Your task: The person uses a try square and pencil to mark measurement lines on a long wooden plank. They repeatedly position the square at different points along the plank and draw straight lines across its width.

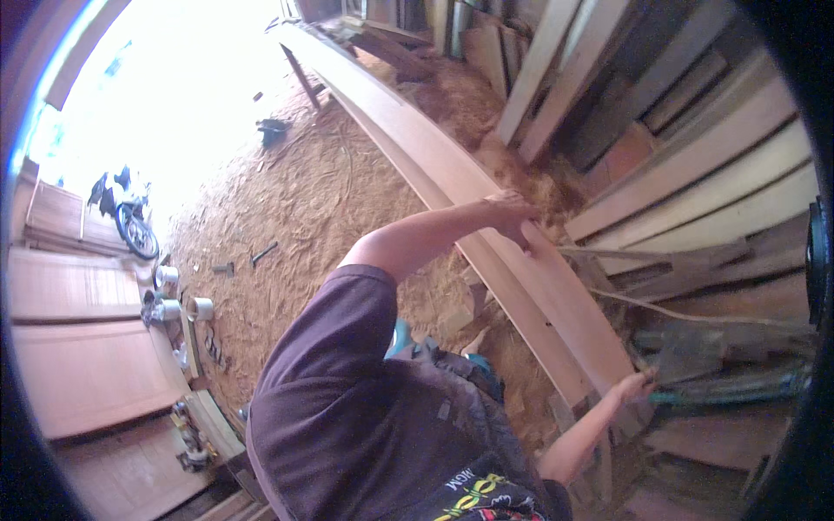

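Note:
A long, pale reddish-brown wooden plank [434, 156] runs from the top left to the lower right, lying along a second board [512, 291] beneath it. My left hand [514, 217] reaches across the plank near its middle and grips its far edge, with some fingers bent out of sight. At the near right end, my right hand [634, 388] is closed at the plank's edge; its fingertips are too blurred to make out fully.
Sawdust and shavings cover the ground. A hammer [264, 253] lies left of me, near white tins [200, 308]. Wood panels [95, 378] and a motorbike [135, 227] stand farther left. Stacked boards [695, 208] line the right, with a pale cord [695, 314] across them.

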A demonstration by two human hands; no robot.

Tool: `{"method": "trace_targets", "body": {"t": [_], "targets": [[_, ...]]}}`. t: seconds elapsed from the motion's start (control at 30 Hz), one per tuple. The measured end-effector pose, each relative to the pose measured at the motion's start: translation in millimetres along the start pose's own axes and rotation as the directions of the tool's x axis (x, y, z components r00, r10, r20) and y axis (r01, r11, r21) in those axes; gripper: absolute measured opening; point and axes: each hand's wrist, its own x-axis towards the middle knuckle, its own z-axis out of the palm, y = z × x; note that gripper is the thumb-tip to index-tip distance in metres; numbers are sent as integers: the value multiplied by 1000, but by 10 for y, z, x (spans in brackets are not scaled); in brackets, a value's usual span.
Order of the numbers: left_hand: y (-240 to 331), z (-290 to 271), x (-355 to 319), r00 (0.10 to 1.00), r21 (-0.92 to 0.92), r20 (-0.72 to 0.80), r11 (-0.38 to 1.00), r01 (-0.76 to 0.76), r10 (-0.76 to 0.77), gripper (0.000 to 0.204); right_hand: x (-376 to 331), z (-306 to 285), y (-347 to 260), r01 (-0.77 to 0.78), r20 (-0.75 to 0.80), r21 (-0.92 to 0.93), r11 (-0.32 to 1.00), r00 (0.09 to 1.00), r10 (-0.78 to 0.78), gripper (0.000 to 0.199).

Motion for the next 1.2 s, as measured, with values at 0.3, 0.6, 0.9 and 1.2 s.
{"method": "trace_targets", "body": {"t": [0.3,0.6,0.9,1.2], "targets": [[-35,352,14,992,-3,-76,995,104,-104,91,-499,-104,136,101,126,-10,995,987,-99,33],[-1,270,36,995,152,-50,984,89,-83,105,-518,-123,-313,-68,-104,284,956,989,101,47],[1634,513,-767,831,81,-48,831,-550,554,95,-2334,-1202,-1088,-58,115,456,888,993,5,30],[2313,486,-949,746,-411,-293,626,-663,598,51,-3047,-1490,-1526,376,228,268,887,870,-438,15]]}}
